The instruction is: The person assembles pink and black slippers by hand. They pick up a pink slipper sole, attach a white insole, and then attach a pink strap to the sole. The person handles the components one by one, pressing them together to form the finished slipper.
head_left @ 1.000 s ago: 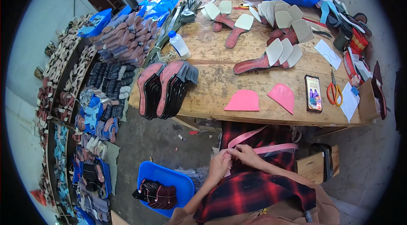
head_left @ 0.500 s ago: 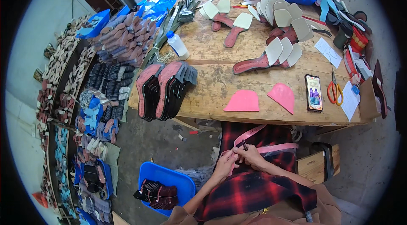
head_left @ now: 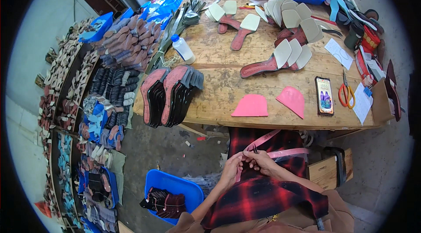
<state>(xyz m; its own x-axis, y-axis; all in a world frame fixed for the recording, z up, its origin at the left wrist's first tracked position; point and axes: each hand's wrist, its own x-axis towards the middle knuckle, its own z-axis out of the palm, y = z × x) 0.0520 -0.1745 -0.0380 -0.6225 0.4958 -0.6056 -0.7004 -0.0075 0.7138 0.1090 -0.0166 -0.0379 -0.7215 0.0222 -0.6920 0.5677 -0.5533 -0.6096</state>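
Observation:
Over my lap, below the table's front edge, both hands meet on a long pink strap [head_left: 265, 137] with small dark marks on it. My left hand [head_left: 231, 170] is closed, pinching the strap between thumb and fingers; a short end hangs beneath. My right hand [head_left: 260, 162] is closed beside it, fingertips touching the same part. A thin dark tool [head_left: 255, 148] sticks up from the right fingers; its kind is too small to tell. Another length of pink strap [head_left: 287, 152] lies across the red and black checked cloth [head_left: 263, 202] on my lap.
On the wooden table [head_left: 210, 97] lie two pink pieces [head_left: 250, 105], a phone [head_left: 324, 96], orange-handled scissors [head_left: 346, 91], stacked insoles [head_left: 169, 97] and a white bottle [head_left: 183, 49]. A blue bin [head_left: 193, 184] stands on the floor at left. Shelves of shoe parts [head_left: 66, 97] line the left wall.
The upper length of strap has swung right and straightened. My hands stay together, with the right fingers slightly shifted on the strap.

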